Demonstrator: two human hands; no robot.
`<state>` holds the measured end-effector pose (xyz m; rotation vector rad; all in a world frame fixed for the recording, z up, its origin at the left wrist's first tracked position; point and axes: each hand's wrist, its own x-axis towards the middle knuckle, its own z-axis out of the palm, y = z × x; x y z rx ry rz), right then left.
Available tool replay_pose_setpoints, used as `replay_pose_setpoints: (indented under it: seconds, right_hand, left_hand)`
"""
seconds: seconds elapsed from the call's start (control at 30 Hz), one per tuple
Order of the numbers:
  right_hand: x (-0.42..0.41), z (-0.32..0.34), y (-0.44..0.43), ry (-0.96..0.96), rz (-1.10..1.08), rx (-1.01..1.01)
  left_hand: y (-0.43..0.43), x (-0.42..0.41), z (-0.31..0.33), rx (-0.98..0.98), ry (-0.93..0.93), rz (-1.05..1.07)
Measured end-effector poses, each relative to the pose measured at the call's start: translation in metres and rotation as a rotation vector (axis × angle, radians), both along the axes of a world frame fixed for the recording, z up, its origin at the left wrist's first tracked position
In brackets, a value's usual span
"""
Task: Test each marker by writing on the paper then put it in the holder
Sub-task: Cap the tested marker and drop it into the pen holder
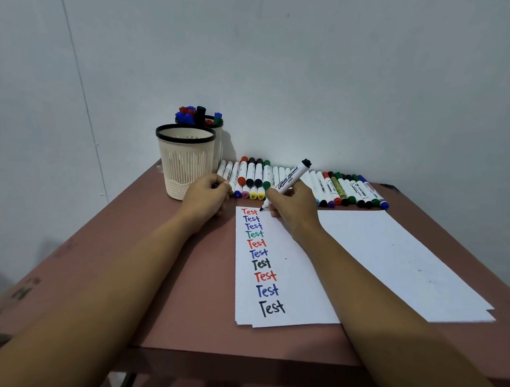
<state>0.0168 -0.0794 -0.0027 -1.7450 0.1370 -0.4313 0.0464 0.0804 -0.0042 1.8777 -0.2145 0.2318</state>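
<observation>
My right hand [291,208] grips an uncapped black whiteboard marker [289,181], its tip touching the top of the white paper [296,283] beside the first red "Test". Down the paper's left side runs a column of several "Test" words in red, blue, green and black. My left hand [209,197] lies on the table left of the paper with fingers curled; whether it holds the marker's cap is hidden. A row of many markers [344,188] lies along the wall behind the paper. An empty cream holder [185,161] stands at the back left.
Behind the empty holder stands a second holder [213,124] filled with markers. A second stack of white sheets [406,258] lies to the right of the written sheet. The reddish table's front edge [241,353] is near me; a grey wall closes off the back.
</observation>
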Motion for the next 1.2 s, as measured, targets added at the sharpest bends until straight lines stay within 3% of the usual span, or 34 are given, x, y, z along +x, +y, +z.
replay_pose_setpoints:
  seconds: [1.2]
  right_hand:
    - [-0.0059,0.0031,0.0024,-0.015,-0.072,-0.05]
  left_hand:
    - [-0.0003,-0.0009,0.0001,0.042,-0.005,-0.001]
